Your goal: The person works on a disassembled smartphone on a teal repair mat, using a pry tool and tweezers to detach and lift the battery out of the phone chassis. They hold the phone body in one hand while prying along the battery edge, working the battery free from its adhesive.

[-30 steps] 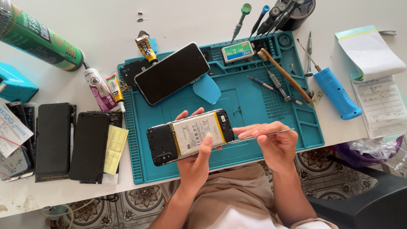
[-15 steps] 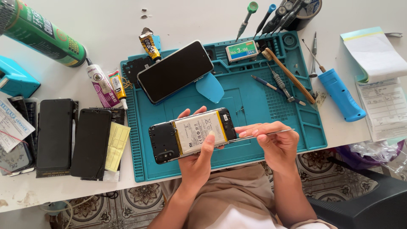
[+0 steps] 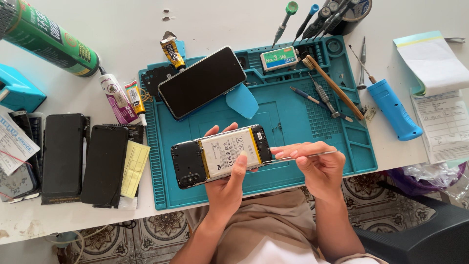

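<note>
The person's left hand [image 3: 225,182] is closed around an opened black smartphone with its back cover off and a pale rectangular battery showing [image 3: 222,155]. The thumb lies across the battery face and the fingertips curl over the far long edge. The phone is held level above the near edge of a teal silicone repair mat [image 3: 312,127], its camera end towards the mat's near left corner.

The right hand [image 3: 317,168] is pinched shut on a thin metal pair of tweezers [image 3: 307,155], held flat with the tool running left to right. The hand's fingertips sit just beside the phone's right end, and the far end of the tweezers points towards the mat's right edge.

On the far left part of the mat a second black phone with a dark glossy screen [image 3: 202,81] lies at a slant, and a blue teardrop-shaped plastic pick [image 3: 241,101] touches its near right corner. A wooden-handled brush [image 3: 333,86] lies diagonally near the mat's far right corner. Off the mat, on the white table [image 3: 122,29], a blue cylindrical handled tool [image 3: 394,108] lies by the mat's right edge. Two flat black phone panels [image 3: 83,159] lie side by side near the table's left edge, and a green spray can [image 3: 46,39] lies at its far left corner.
</note>
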### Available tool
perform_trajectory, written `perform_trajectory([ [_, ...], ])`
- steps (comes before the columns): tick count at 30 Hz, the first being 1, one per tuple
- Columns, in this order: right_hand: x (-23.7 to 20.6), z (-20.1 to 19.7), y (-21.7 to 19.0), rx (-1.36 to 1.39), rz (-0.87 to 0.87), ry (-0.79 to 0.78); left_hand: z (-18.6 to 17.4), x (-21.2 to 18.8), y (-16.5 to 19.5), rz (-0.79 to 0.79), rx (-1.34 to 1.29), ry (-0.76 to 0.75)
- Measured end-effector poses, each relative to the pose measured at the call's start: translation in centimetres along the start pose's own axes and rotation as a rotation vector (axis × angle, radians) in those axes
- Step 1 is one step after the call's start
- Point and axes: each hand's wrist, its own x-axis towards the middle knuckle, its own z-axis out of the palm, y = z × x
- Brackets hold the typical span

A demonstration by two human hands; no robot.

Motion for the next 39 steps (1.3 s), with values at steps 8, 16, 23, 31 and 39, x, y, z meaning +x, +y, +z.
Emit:
perform_trajectory([
  [8,0.32,0.18,-0.27,-0.015,-0.009,0.023,0.03,0.07,0.02,-0.003,-0.007,0.001],
  [16,0.64,0.48,-0.44,-0.024,-0.049,0.016,0.01,0.15,-0.01,0.008,-0.017,-0.015],
  [23,0.63,0.49,-0.38,-0.02,-0.057,0.013,0.03,0.2,-0.05,0.025,-0.013,-0.013],
  [31,0.36,0.42,-0.47,-0.032,-0.053,0.011,-0.05,-0.14,-0.32,0.029,0.001,-0.017],
  [39,0.14,0.33,-0.4,-0.051,-0.064,-0.003,-0.09,-0.4,-0.61,0.022,0.008,-0.005],
])
